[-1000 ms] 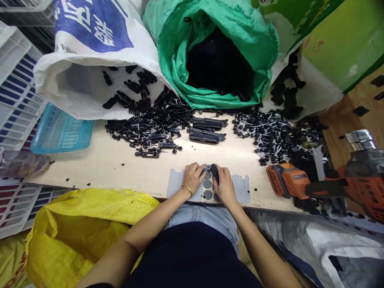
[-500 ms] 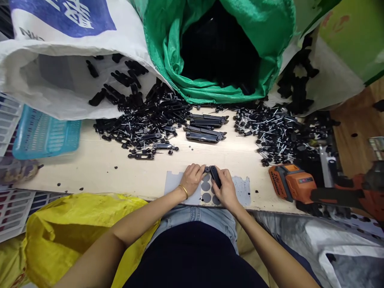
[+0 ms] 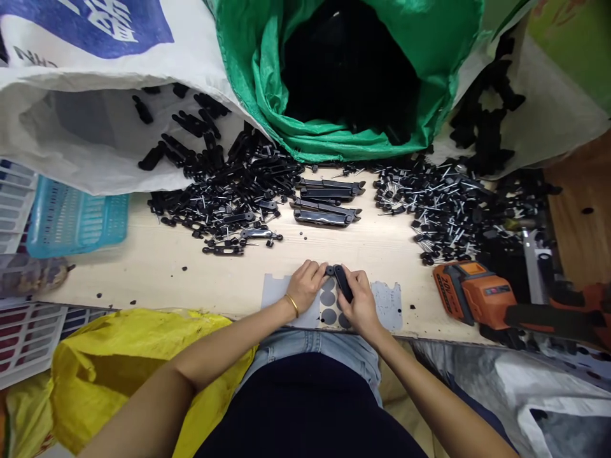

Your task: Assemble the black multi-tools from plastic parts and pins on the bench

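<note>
Fingers of left hand and right hand pinch a slim, black, elongated plastic part.

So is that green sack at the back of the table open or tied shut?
Open. The green sack has its mouth gaping wide toward the camera, with the rim folded back and the dark inside showing.

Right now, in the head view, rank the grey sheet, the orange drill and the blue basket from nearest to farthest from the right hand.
1. Grey sheet: right under the right hand, which grips a black part.
2. Orange drill: off to its right.
3. Blue basket: far left.
</note>
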The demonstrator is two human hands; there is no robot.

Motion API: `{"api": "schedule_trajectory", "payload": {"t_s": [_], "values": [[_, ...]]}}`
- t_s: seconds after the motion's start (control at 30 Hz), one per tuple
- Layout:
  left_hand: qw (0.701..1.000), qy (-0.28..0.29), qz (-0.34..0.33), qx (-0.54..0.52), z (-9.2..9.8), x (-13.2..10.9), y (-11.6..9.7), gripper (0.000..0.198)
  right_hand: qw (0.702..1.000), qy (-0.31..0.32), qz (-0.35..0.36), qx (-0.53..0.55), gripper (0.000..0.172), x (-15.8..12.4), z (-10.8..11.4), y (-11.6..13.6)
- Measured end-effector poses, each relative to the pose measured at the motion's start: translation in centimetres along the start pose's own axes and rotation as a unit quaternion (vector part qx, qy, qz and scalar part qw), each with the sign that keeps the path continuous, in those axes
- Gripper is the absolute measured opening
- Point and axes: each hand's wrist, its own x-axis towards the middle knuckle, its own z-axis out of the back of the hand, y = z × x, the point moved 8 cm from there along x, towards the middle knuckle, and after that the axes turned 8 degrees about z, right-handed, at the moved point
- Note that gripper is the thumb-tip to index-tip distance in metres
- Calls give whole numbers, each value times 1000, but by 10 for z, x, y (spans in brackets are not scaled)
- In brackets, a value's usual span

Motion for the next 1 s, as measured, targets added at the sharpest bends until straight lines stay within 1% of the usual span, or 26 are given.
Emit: {"api": "schedule_trajectory", "payload": {"t_s": [0.07, 0.1, 0.2, 0.23, 0.27, 0.33, 0.37, 0.47, 0.5, 0.53, 0.63, 0.7, 0.8, 0.9, 0.97, 1.0], "values": [[999, -14, 38, -12, 2, 0, 4, 25, 1000, 1, 2, -3, 59, 0, -1, 0], [999, -12, 36, -23, 1, 1, 3, 24, 1000, 2, 2, -3, 59, 0, -1, 1], [997, 19, -32, -68, -3, 6, -7, 23, 1000, 4, 1, -2, 61, 0, -2, 1], [996, 26, -41, -80, -4, 9, -9, 23, 1000, 1, 1, -2, 62, 0, -2, 1], [995, 28, -35, -89, -4, 11, -8, 23, 1000, -1, 2, -3, 63, 0, -1, 2], [995, 21, -1, -98, -5, 17, -3, 24, 1000, -3, 7, -1, 65, 0, 0, 4], [994, 23, 1, -104, -5, 19, -2, 25, 1000, -2, 10, 0, 66, 0, 0, 5], [988, 53, -62, -134, -9, 20, -8, 23, 1000, 4, 4, 4, 68, 0, 0, 5], [986, 57, -68, -141, -9, 20, -8, 23, 1000, 7, -4, 4, 69, 0, 0, 5], [986, 55, -57, -145, -9, 20, -7, 23, 1000, 12, -11, 5, 70, 0, 0, 4], [989, 36, 20, -142, -10, 17, -1, 25, 999, 22, -25, 8, 71, 1, -1, 2], [988, 35, 46, -140, -13, 13, -3, 25, 999, 21, -32, 8, 70, 1, -2, 1], [988, 36, 70, -135, -15, 10, -6, 26, 999, 17, -42, -2, 68, -1, -3, 1], [986, 46, 69, -145, -13, 12, -4, 26, 999, 14, -43, -3, 64, -3, 0, 4], [987, 58, 63, -134, -11, 13, 2, 24, 998, 35, -34, 26, 54, 5, 6, 6], [989, 58, 66, -120, -9, 14, 7, 23, 998, 44, -31, 31, 46, 14, 13, 5]]}}
